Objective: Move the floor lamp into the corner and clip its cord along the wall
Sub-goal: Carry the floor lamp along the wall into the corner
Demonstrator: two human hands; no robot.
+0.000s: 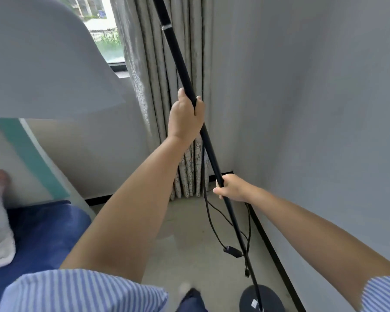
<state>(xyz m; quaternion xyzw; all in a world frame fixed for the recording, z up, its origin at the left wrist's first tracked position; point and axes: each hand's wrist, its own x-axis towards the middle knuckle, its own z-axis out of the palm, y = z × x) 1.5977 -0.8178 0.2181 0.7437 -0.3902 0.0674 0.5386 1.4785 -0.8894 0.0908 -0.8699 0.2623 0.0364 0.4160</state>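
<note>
The floor lamp's black pole point(178, 57) slants from the top centre down to its round black base point(261, 299) at the bottom right, close to the right wall. My left hand point(185, 115) grips the pole at mid-height. My right hand point(232, 188) grips it lower down. A large pale lamp shade point(45, 64) fills the upper left, very near the camera. The black cord point(214, 228) hangs in loops beside the pole, with an inline switch point(232, 251) on it.
The room corner point(232, 170) lies ahead, where grey patterned curtains point(158, 64) meet the grey right wall point(313, 97). A black baseboard point(270, 244) runs along that wall. A blue-covered bed point(43, 235) with a white cloth sits at the lower left. The floor is pale.
</note>
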